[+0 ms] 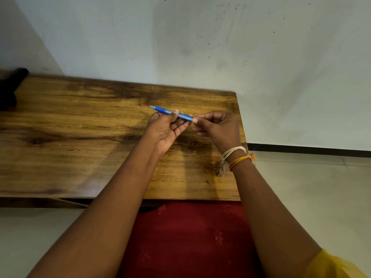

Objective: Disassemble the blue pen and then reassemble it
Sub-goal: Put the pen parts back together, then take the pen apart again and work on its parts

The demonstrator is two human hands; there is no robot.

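— At the far left edge of the bench (60, 121), what is that dark shape?

— A black object (11, 87), partly cut off by the frame; I cannot tell what it is. It sits well apart from everything else. The bench itself is brown wood grain, set against a pale wall (200, 37).

— And moving right, toward the middle?

— The blue pen (170, 112) is held up above the bench top, not lying on it. Its long axis runs nearly level, slanting slightly from upper left to lower right in the view. The pointed tip faces left and a little away from the person; the back end faces right.

— Who has hold of it?

— Both hands. The left hand (167, 127) is curled around the middle of the barrel, thumb pressed on top, fingers underneath, closed on it. Just beside it, the right hand (215, 127) pinches the pen's back end between thumb and forefinger, the other fingers folded in. Whether the pen is already coming apart there I cannot tell; the fingers hide the end.

— Anything further right?

— White and orange threads (236, 156) circle the right wrist. Below the bench edge lies red cloth (190, 237), and pale floor (311, 187) runs to the right.
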